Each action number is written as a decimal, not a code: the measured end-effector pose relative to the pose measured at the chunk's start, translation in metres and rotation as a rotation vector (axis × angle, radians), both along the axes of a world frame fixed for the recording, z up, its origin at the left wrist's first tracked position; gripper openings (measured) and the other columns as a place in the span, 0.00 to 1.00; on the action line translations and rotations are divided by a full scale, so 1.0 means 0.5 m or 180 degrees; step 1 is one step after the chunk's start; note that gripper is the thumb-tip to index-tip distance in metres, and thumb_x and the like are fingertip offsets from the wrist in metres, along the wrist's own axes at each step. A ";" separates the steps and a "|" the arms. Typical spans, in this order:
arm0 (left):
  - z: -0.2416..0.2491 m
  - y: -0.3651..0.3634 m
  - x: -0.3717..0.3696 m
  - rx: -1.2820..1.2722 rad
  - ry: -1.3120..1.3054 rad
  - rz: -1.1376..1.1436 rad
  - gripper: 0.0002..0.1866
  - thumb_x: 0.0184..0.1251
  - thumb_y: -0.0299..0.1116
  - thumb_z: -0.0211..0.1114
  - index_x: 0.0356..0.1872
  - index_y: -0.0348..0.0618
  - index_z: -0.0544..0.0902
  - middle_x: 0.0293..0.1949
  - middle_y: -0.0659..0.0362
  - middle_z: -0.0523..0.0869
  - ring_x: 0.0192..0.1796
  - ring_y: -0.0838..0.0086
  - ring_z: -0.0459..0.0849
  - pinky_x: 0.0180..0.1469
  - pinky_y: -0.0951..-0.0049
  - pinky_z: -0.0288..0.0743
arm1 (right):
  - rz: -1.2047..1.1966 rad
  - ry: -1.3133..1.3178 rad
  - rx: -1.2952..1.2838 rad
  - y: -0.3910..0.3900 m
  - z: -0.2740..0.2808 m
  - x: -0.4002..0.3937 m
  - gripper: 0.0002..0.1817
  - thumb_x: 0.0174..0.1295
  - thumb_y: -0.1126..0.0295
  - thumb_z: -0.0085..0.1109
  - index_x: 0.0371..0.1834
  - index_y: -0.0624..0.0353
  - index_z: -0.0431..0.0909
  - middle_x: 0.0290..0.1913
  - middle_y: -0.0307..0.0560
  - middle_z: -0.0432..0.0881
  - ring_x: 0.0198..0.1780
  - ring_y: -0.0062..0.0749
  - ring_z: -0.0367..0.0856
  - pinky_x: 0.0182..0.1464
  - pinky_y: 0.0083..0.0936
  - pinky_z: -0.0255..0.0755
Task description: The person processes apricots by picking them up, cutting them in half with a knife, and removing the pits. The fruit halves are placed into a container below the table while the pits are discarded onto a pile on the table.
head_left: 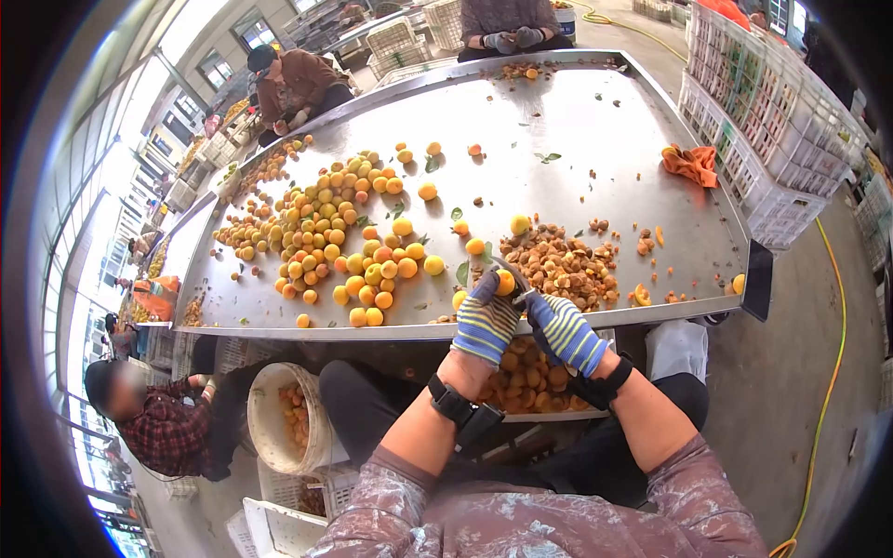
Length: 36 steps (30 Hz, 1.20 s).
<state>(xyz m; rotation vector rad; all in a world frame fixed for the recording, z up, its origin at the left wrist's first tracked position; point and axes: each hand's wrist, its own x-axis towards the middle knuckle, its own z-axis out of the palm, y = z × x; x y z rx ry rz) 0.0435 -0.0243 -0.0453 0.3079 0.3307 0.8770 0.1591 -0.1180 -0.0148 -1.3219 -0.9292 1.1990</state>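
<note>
Over the near edge of the metal table [595, 130], my left hand [486, 324], in a striped blue and yellow glove, grips a yellow-orange apricot [505, 283]. My right hand [567, 335], gloved alike, is closed close beside the fruit; I cannot tell what its fingers hold. Just beyond both hands spreads a heap of brown apricot pits [558, 265]. Below them, under the table edge, sits a crate of apricot halves [528, 379]. Loose green leaves [463, 272] and single apricots lie left of my left hand.
A large pile of whole apricots [326, 223] covers the table's left half. An orange cloth [690, 166] lies at the right edge, near stacked white crates [772, 102]. A white bucket [270, 409] stands by my left knee. Other people [167, 418] work around the table.
</note>
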 end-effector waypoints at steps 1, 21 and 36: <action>0.012 -0.006 -0.001 0.0138 0.0165 -0.0039 0.09 0.66 0.30 0.58 0.44 0.41 0.77 0.41 0.55 0.82 0.44 0.65 0.81 0.49 0.65 0.77 | 0.0044 -0.0156 0.0035 0.000 -0.004 0.001 0.23 0.70 0.52 0.42 0.21 0.54 0.70 0.14 0.28 0.64 0.14 0.13 0.59 0.15 0.15 0.52; 0.032 0.004 -0.007 0.0661 0.0550 -0.0441 0.26 0.64 0.49 0.60 0.50 0.33 0.73 0.43 0.49 0.81 0.48 0.63 0.79 0.51 0.66 0.77 | -0.0276 -0.2169 0.0510 0.009 -0.031 0.001 0.20 0.68 0.57 0.45 0.36 0.67 0.76 0.28 0.65 0.78 0.35 0.59 0.77 0.35 0.45 0.70; 0.042 0.023 -0.028 0.1925 0.2325 -0.0312 0.15 0.64 0.33 0.63 0.48 0.34 0.77 0.43 0.54 0.83 0.45 0.69 0.83 0.50 0.70 0.78 | -0.0184 -0.2438 0.0357 -0.002 -0.010 0.025 0.22 0.67 0.55 0.46 0.32 0.68 0.75 0.26 0.64 0.79 0.34 0.57 0.79 0.36 0.45 0.72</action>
